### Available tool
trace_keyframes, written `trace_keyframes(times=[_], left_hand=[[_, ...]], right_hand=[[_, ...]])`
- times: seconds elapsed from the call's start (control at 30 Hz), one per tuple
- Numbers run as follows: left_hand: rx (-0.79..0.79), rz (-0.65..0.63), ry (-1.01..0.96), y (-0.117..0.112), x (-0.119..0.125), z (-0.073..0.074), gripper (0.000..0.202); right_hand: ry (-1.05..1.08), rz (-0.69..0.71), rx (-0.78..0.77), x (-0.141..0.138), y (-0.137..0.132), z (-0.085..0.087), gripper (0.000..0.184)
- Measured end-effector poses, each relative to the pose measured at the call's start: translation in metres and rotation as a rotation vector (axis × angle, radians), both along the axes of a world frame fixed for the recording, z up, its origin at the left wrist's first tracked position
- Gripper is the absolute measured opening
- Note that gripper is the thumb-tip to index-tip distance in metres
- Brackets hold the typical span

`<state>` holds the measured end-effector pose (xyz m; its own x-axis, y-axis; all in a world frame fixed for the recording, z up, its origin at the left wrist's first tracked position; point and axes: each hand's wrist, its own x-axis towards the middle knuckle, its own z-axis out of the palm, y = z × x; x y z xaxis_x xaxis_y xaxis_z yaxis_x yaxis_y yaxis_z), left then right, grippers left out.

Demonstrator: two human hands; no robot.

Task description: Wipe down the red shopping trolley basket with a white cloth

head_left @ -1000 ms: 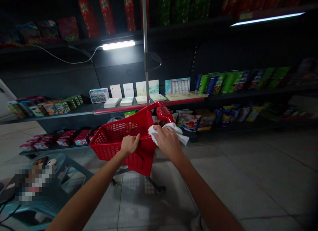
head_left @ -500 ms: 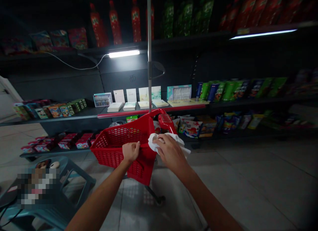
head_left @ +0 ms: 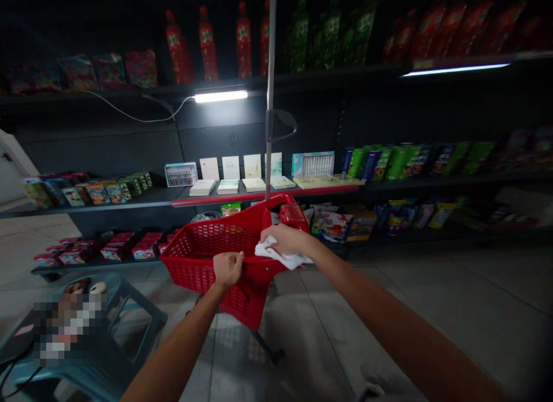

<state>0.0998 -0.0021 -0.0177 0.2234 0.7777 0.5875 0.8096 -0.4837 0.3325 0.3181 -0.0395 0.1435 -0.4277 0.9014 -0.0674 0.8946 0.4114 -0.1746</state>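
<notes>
A red mesh plastic shopping basket (head_left: 207,255) stands tilted on a wheeled cart, with a thin metal pole (head_left: 270,102) rising behind it. My left hand (head_left: 228,269) is closed around the basket's near rim. My right hand (head_left: 280,241) presses a crumpled white cloth (head_left: 276,256) against the rim further right, close to the basket's red handle grip (head_left: 292,216). Part of the cloth is hidden under my fingers.
Dark store shelves (head_left: 276,189) with packaged goods, cards and bottles fill the background. A teal plastic stool (head_left: 138,315) with a pixelated object on it stands at lower left. The tiled floor (head_left: 432,287) spreads to the right.
My right hand has slid left along the rim with the cloth, and its forearm now reaches in from further right. My left hand stays on the rim.
</notes>
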Motion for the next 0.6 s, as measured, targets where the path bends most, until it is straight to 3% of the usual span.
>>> trace_keyframes(times=[0.23, 0.4, 0.6], left_hand=[[0.038, -0.054, -0.046, -0.004, -0.01, 0.003, 0.056], [0.059, -0.071, -0.074, -0.004, -0.011, 0.003, 0.054], [0.091, -0.115, -0.099, -0.001, -0.017, 0.001, 0.053]], right_hand=[[-0.321, 0.061, -0.065, -0.034, 0.021, 0.005, 0.041], [-0.415, 0.104, -0.079, -0.038, 0.038, 0.013, 0.043], [-0.424, 0.006, 0.111, -0.024, 0.08, -0.007, 0.034]])
